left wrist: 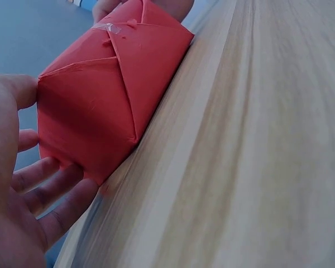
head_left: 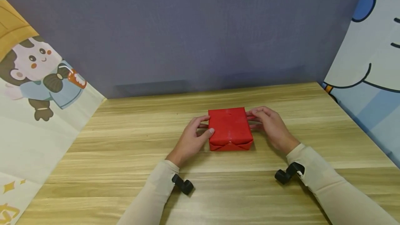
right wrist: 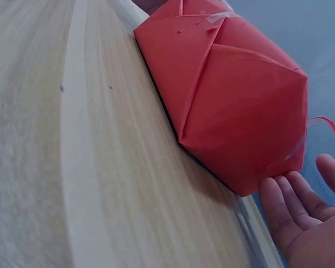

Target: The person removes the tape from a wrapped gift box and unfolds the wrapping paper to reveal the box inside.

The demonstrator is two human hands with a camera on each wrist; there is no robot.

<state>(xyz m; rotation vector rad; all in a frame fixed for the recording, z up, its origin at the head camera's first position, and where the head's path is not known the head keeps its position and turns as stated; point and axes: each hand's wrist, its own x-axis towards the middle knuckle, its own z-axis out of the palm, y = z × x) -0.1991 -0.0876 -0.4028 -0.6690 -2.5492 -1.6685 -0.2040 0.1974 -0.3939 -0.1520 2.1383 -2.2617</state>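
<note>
A box wrapped in red paper [head_left: 229, 124] sits on the wooden table, its folded end flaps facing the near side. My left hand [head_left: 191, 138] lies along its left side, thumb at the near left edge. In the left wrist view the loosely bent fingers [left wrist: 67, 215] touch the lower part of that end. At the right side is my right hand [head_left: 273, 127], fingertips right at the box. A thin red strip [right wrist: 324, 120] rises from that end in the right wrist view and runs to a fingertip at the frame's edge; the thumb's contact is hidden.
The box rests on a wood-grain table [head_left: 125, 155]. A grey-blue panel [head_left: 200, 37] stands behind the table, with cartoon-printed sheets at the left [head_left: 34, 121] and right [head_left: 347, 68]. Black camera mounts [head_left: 184, 185] sit on both wrists. Clear tape [left wrist: 107, 27] shows on the wrapping.
</note>
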